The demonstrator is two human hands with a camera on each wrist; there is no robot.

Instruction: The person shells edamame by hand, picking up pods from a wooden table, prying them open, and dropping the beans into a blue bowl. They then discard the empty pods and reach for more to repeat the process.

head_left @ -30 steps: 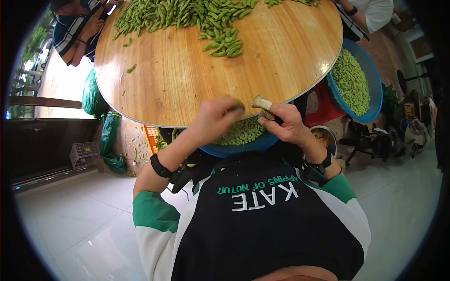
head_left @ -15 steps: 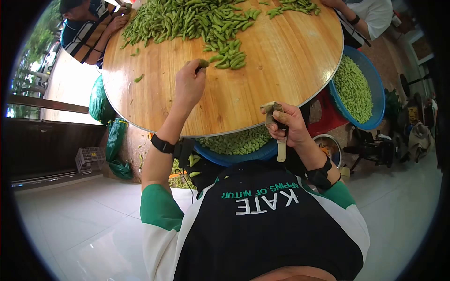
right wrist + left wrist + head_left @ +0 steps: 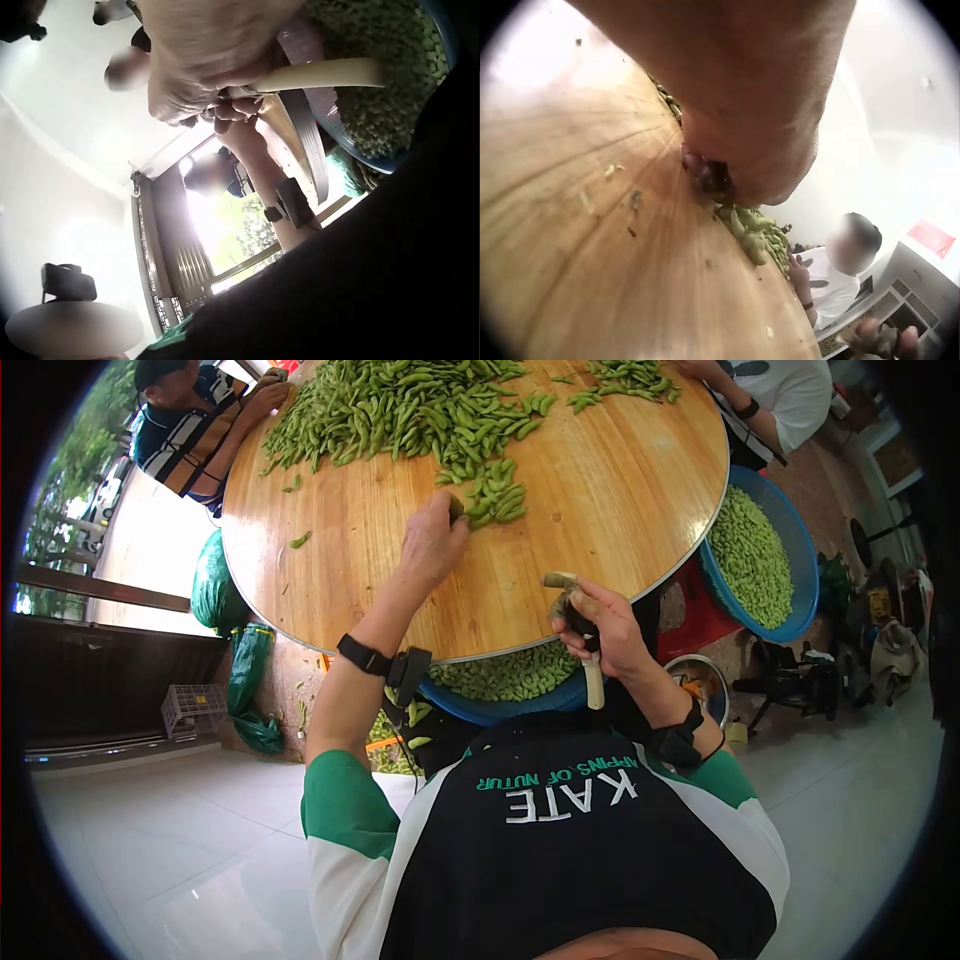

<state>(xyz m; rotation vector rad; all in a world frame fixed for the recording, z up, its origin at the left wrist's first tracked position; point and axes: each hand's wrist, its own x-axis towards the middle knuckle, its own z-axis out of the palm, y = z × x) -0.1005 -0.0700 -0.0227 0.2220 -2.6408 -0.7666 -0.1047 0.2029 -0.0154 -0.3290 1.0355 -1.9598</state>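
Observation:
In the head view my left hand (image 3: 433,542) is over the round wooden table, fingers curled down beside a small cluster of green bean pods (image 3: 497,500). A dark olive covering shows on a fingertip. In the left wrist view the hand hides its own fingertips, so I cannot tell whether they pinch a pod. My right hand (image 3: 608,630) is near the table's front edge, fingers curled round a slim, pale, handle-like piece (image 3: 594,682) that juts toward my body. A worn pale finger cover (image 3: 560,579) caps one of its fingertips. Below sits a blue basin (image 3: 487,712) of shelled beans.
A big pod heap (image 3: 390,410) covers the back of the wooden table (image 3: 360,570). Another blue basin (image 3: 812,575) of shelled beans stands right, beside a red stool (image 3: 697,610). Two other people sit at the far sides. Green sacks (image 3: 248,670) and a grey crate (image 3: 195,710) are left.
My left hand has moved from near the right hand out across the table to the pod cluster. The right hand has turned, and the pale piece now points toward my body.

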